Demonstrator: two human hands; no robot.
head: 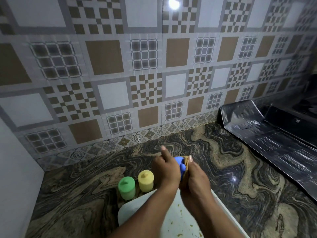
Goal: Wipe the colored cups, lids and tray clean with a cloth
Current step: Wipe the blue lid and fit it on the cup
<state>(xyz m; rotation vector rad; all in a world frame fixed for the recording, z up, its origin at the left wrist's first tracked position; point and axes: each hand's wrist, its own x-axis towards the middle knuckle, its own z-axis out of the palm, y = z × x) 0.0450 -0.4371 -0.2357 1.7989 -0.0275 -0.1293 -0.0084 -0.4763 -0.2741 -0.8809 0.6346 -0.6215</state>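
Observation:
My left hand (165, 170) holds a blue lid or lidded cup (180, 164) above the counter; whether a cup sits beneath it is hidden. My right hand (195, 177) presses a brownish cloth (186, 163) against its right side. A yellow lidded cup (145, 180) and a green lidded cup (127, 187) stand upright, side by side, left of my hands. A white tray (178, 219) lies under my forearms, speckled with yellowish food bits.
The counter (82, 191) is dark swirled stone. A patterned tile wall (120, 74) runs behind it, and a plain grey wall (15, 177) closes the left side. A black glossy sink with drainboard (274, 134) takes up the right.

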